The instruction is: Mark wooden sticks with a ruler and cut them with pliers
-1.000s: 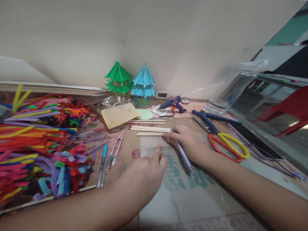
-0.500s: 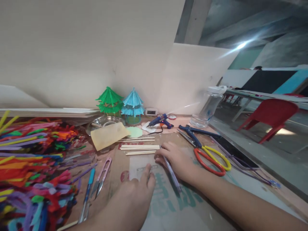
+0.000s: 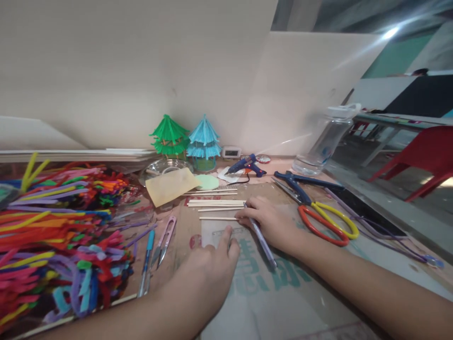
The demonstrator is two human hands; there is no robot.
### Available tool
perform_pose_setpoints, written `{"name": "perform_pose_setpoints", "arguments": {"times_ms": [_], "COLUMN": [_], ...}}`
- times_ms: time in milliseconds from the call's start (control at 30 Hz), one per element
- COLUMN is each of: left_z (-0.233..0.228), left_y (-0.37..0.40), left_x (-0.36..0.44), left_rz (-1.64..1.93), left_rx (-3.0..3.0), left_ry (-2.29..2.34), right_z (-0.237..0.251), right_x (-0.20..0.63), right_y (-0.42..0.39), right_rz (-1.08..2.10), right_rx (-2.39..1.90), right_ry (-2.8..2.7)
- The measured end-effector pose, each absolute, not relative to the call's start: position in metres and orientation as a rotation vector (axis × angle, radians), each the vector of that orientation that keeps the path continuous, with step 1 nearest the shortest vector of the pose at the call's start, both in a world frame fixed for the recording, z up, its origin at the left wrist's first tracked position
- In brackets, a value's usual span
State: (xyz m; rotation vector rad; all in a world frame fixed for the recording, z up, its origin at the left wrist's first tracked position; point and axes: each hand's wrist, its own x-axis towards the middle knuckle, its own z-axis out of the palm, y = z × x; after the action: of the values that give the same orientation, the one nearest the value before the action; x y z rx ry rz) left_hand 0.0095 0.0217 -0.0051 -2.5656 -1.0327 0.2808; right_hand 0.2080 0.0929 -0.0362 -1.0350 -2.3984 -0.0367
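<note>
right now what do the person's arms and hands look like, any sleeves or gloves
Both forearms are bare up to the frame edge, no sleeves showing. The left hand and right hand wear no gloves; no rings, watch or bracelets are visible.

Single head-worn view, looking forward and down, close over the cluttered worktable (image 3: 318, 302); wall behind

A craft workshop was shown: a worktable (image 3: 318, 302) was strewn with pipe cleaners (image 3: 60, 226), wooden sticks (image 3: 215, 204), a glue gun (image 3: 246, 164), scissors (image 3: 318, 208) and 2 finished miniature pagodas (image 3: 187, 139).
</note>
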Motion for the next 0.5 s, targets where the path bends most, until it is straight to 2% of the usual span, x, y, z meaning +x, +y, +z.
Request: {"name": "perform_pose_setpoints", "arguments": {"times_ms": [300,500], "left_z": [-0.013,-0.012], "left_y": [0.021,0.021], "left_x": [0.011,0.010], "left_rz": [0.205,0.154], "left_rx": [-2.562,-2.572], "left_ry": [-1.024,-1.016], "right_z": [-0.025,-0.034], "right_x": [0.218,0.210], "right_y": [0.089,0.087], "right_rz": [0.015,0.149], "right_rx": [-1.093,-0.955], "right_ry": [-2.494,-2.431]}}
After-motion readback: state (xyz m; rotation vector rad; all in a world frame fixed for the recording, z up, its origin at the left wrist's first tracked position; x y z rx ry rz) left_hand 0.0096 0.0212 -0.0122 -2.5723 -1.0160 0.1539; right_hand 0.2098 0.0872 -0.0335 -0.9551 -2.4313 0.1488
